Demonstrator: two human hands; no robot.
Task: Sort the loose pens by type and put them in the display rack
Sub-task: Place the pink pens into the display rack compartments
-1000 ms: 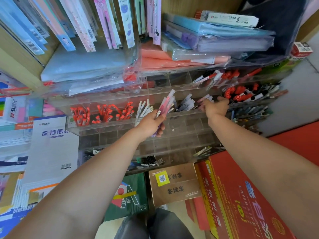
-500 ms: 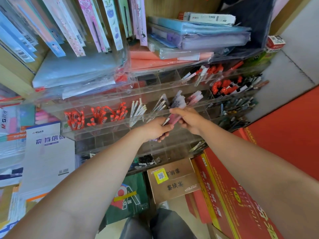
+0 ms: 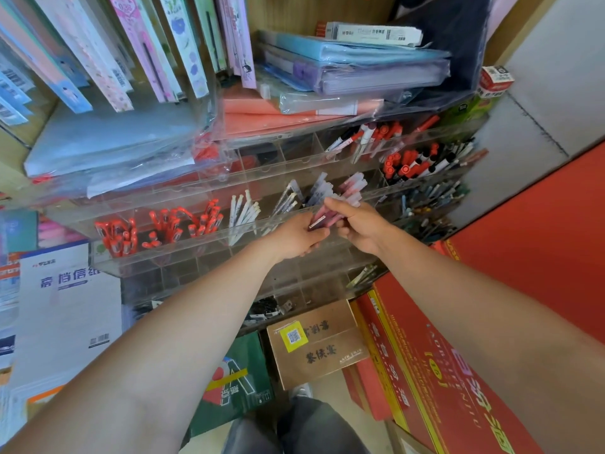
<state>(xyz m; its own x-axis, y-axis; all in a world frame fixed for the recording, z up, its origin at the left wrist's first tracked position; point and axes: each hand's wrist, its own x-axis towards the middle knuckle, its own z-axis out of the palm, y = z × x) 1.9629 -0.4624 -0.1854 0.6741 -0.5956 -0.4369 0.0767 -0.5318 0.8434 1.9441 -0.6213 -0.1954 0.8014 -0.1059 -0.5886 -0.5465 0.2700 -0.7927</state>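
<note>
A clear acrylic display rack (image 3: 183, 260) with tiered compartments stands before me, holding red pens (image 3: 157, 229), white pens (image 3: 244, 211), clear-capped pens (image 3: 319, 190) and pink-capped pens (image 3: 355, 185). My left hand (image 3: 296, 239) grips a small bunch of pink pens (image 3: 322, 219) in front of the rack's middle tier. My right hand (image 3: 358, 224) meets it from the right and pinches one of the bunch's pens between thumb and fingers. Both hands touch at the bunch.
Red and black markers (image 3: 412, 163) fill the rack's right compartments. Plastic-wrapped folders (image 3: 353, 65) and hanging stationery packs (image 3: 137, 54) sit above. A brown carton (image 3: 317, 342), red boxes (image 3: 435, 365) and a paper ream (image 3: 65, 306) crowd the floor below.
My right hand left the rack's right compartment and came left to the pen bunch held by my left hand, now pinching a pen there. The view shifted slightly.
</note>
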